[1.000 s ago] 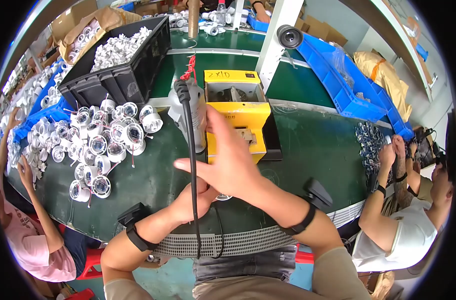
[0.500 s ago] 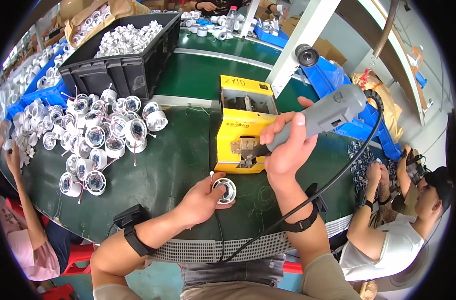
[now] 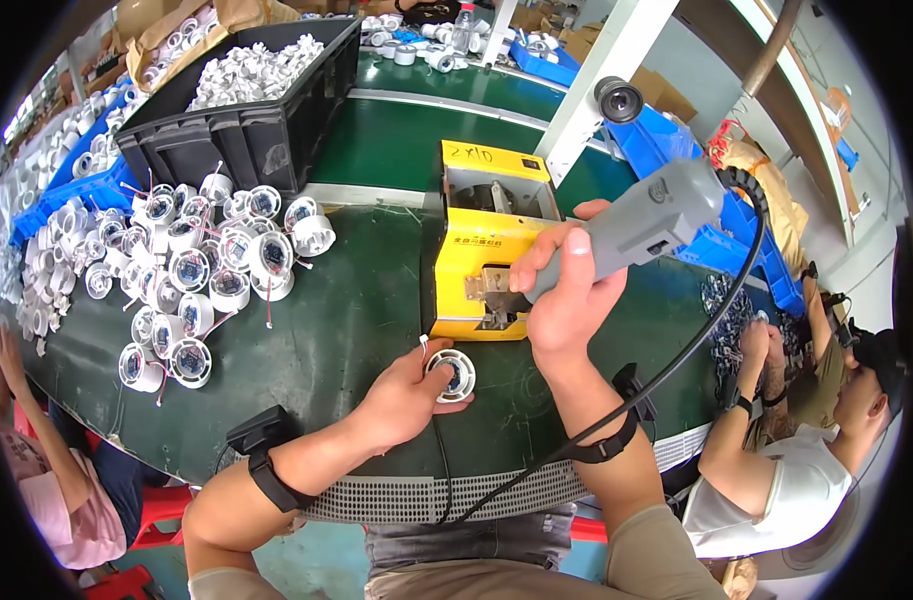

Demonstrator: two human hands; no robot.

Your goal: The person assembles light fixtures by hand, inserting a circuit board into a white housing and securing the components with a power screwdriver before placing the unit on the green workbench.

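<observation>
My left hand (image 3: 405, 397) grips a round white housing (image 3: 461, 376) with a circuit board inside, its thumb resting over the open face. A short lead with a white connector sticks up beside the thumb. My right hand (image 3: 574, 290) is wrapped round a grey electric screwdriver (image 3: 649, 222) with a black cable. The tool's tip points into the metal outlet on the front of a yellow screw feeder (image 3: 485, 240); whether it touches a screw there is hidden. The housing is held just below the feeder, over the green tabletop (image 3: 317, 370).
Many similar white housings with wires (image 3: 192, 270) are heaped at the left. Behind them stands a black crate (image 3: 277, 140) of small white parts. A white post (image 3: 587, 110) rises behind the feeder, blue bins (image 3: 747, 250) stand right. Co-workers sit on both sides.
The screwdriver and my right hand have shifted slightly left and down, the tip staying at the feeder's outlet. My left hand keeps the housing in nearly the same place.
</observation>
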